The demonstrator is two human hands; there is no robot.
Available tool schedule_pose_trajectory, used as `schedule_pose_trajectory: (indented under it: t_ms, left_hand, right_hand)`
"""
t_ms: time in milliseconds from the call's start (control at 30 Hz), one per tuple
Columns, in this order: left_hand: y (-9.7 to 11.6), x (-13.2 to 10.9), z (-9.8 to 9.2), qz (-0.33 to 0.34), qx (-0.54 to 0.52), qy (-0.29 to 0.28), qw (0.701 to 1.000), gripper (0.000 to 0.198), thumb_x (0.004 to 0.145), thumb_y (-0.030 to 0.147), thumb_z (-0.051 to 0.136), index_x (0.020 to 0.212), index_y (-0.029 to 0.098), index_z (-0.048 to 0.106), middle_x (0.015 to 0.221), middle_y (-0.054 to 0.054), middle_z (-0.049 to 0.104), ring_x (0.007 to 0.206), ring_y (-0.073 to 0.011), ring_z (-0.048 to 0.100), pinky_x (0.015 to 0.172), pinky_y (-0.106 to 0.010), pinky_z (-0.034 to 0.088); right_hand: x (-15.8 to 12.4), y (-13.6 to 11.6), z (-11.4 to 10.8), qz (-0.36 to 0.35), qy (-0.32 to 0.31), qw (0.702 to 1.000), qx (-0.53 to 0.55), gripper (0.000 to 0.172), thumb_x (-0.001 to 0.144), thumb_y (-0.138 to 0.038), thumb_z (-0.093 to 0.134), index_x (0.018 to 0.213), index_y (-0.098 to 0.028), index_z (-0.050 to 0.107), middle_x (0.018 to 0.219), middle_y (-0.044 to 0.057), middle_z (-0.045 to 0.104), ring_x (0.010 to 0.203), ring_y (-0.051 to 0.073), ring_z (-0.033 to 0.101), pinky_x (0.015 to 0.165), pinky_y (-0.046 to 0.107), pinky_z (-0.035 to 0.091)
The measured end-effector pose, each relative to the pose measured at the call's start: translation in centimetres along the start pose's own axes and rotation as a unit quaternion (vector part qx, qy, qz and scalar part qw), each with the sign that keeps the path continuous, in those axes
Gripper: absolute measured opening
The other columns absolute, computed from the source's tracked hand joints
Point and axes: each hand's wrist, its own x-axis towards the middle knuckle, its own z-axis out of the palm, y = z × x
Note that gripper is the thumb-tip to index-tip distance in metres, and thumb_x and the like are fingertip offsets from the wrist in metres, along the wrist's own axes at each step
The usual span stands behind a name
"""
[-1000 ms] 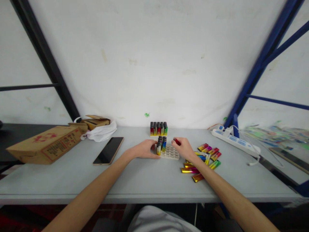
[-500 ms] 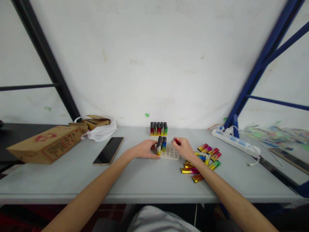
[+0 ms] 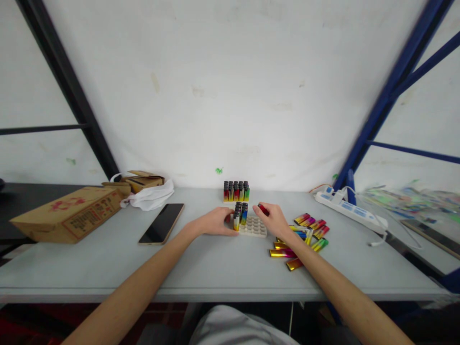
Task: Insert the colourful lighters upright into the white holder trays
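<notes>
A pale tray [image 3: 256, 228] with rows of round holes lies on the table, and several lighters [image 3: 244, 214] stand upright in its left part. My left hand [image 3: 217, 222] is curled around the tray's left end, close against the standing lighters, thumb at the near side. In my right hand [image 3: 271, 217], held just above the tray's right part, a red lighter [image 3: 263, 209] is pinched between the closed fingers, only partly visible. Right of the tray, partly under my right forearm, loose shiny lighters [image 3: 282, 253] lie in a heap.
At the back, a block of upright lighters [image 3: 236, 192] stands near the wall. To the left lie a phone [image 3: 161, 224], a cardboard box [image 3: 72, 213] and a white plastic bag [image 3: 153, 197]. A white power strip [image 3: 350, 210] with cables lies at the right, beside a blue metal frame [image 3: 381, 105].
My right hand has shifted very slightly left with the red lighter. My left hand and the tray have stayed in place.
</notes>
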Motion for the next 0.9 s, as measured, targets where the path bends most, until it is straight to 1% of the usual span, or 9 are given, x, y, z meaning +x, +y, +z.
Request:
schedule_pose_trajectory:
  t_ms: [267, 600, 700, 800, 900]
  left_hand:
    - [-0.04, 0.13, -0.02, -0.003, 0.028, -0.009, 1.000, 0.049, 0.070, 0.050, 0.078, 0.104, 0.015, 0.069, 0.092, -0.005, 0.071, 0.078, -0.0222, 0.063, 0.068, -0.028, 0.046]
    - [0.00, 0.05, -0.06, -0.001, 0.022, -0.010, 1.000, 0.051, 0.070, 0.051, 0.078, 0.107, 0.015, 0.069, 0.093, -0.005, 0.071, 0.078, -0.0221, 0.063, 0.068, -0.028, 0.044]
    - [0.01, 0.03, -0.07, -0.005, 0.026, -0.012, 1.000, 0.052, 0.070, 0.051, 0.078, 0.105, 0.014, 0.069, 0.091, -0.005, 0.070, 0.077, -0.0220, 0.062, 0.067, -0.028, 0.044]
    - [0.04, -0.01, -0.08, -0.005, 0.029, -0.010, 1.000, 0.051, 0.071, 0.050, 0.078, 0.106, 0.013, 0.069, 0.091, -0.005, 0.070, 0.077, -0.0222, 0.062, 0.067, -0.029, 0.045]
    - [0.07, -0.03, -0.08, 0.000, 0.026, -0.006, 1.000, 0.051, 0.071, 0.049, 0.078, 0.107, 0.015, 0.069, 0.092, -0.005, 0.070, 0.078, -0.0218, 0.063, 0.068, -0.028, 0.045]
  right_hand:
    - [-0.09, -0.21, -0.03, 0.010, 0.010, 1.000, 0.010, 0.035, 0.086, -0.041, 0.043, 0.058, -0.022, 0.034, 0.055, -0.005, 0.030, 0.055, 0.011, 0.033, 0.056, 0.028, 0.021]
    - [-0.09, -0.57, -0.19, 0.018, -0.001, 1.000, 0.018, 0.030, 0.082, -0.038, 0.042, 0.058, -0.022, 0.035, 0.054, -0.004, 0.033, 0.055, 0.011, 0.034, 0.056, 0.028, 0.022]
    - [-0.03, -0.43, -0.18, 0.014, -0.001, 1.000, 0.008, 0.031, 0.084, -0.039, 0.043, 0.059, -0.022, 0.035, 0.055, -0.004, 0.033, 0.056, 0.012, 0.035, 0.057, 0.028, 0.023]
    - [-0.01, -0.40, -0.19, 0.003, 0.002, 1.000, -0.005, 0.037, 0.090, -0.044, 0.044, 0.061, -0.023, 0.035, 0.056, -0.004, 0.035, 0.056, 0.012, 0.036, 0.057, 0.028, 0.025]
    - [-0.08, -0.54, -0.34, 0.012, -0.019, 0.999, 0.025, 0.041, 0.099, -0.052, 0.040, 0.071, -0.023, 0.043, 0.058, -0.005, 0.043, 0.055, 0.013, 0.043, 0.057, 0.027, 0.031]
